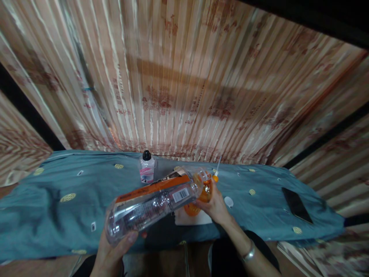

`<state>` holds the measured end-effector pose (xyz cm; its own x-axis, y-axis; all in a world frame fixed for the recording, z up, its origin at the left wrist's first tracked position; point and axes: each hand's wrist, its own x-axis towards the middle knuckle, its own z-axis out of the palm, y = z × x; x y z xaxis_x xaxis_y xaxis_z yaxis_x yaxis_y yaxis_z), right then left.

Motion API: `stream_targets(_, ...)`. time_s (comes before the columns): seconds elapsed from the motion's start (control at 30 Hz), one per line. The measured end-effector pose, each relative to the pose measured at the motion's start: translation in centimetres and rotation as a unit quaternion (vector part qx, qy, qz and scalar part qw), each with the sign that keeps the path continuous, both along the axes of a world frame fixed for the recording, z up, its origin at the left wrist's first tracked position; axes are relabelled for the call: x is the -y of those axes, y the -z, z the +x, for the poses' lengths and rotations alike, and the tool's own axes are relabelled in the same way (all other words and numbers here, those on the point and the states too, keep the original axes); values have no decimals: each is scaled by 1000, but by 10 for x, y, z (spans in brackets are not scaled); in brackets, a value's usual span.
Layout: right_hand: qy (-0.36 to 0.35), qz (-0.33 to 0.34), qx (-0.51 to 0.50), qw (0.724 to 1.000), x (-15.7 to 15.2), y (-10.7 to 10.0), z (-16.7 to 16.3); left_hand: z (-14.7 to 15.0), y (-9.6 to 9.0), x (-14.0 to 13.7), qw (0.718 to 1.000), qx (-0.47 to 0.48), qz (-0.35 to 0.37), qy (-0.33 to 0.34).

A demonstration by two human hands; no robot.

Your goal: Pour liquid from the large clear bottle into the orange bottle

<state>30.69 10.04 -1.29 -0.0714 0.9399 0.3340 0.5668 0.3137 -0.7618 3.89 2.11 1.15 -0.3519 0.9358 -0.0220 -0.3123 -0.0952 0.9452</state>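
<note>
My left hand [117, 246] is closed round the base of a large clear plastic bottle [155, 206] with an orange and dark label. The bottle lies tilted across the front of me, its neck pointing right. My right hand [216, 204] wraps round a see-through orange bottle [205, 191], right at the clear bottle's mouth. Whether the two mouths touch, I cannot tell. Under them, a white sheet or cloth [201, 220] lies on the bedding, partly hidden. Just beyond my right hand is a yellow-orange cap or nozzle [215, 178] with a thin clear tube standing out of it.
A small white and pink bottle with a black cap [147, 169] stands behind. A white disc [228, 202] lies right of my right hand, and a dark phone [296, 205] farther right. Everything rests on a blue-green patterned sheet [256, 207]. Pleated curtains [178, 77] hang behind, between dark frame bars.
</note>
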Motion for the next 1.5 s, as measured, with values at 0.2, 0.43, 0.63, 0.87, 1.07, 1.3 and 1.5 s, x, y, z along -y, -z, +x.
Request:
stream_targets(0.2, -11, 6, 3, 1000, 0, 1, 1, -3, -2, 2, 1000, -23, -6, -1)
stream_targets(0.43, -2, 2, 0, 1000, 1, 3, -1, -11, 2, 2, 984, -165, 11, -65)
stream_targets(0.63, 12, -9, 4, 1000, 2, 1, -3, -27, 23, -3, 942, -311, 97, -79)
stream_targets(0.87, 12, -14, 7, 1000, 2, -1, -4, -22, 11, 1, 936, -327, 89, -99)
stream_targets(1.07, 17, -13, 14, 1000, 3, -2, -5, -30, 20, -3, 882, -425, 158, -127)
stream_targets(1.3, 8, -8, 17, 1000, 4, -4, -5, -33, 18, -6, 864, -450, 174, -146)
stream_targets(1.5, 15, -24, 14, 1000, 4, -7, -5, -38, 21, -6, 851, -472, 182, -140)
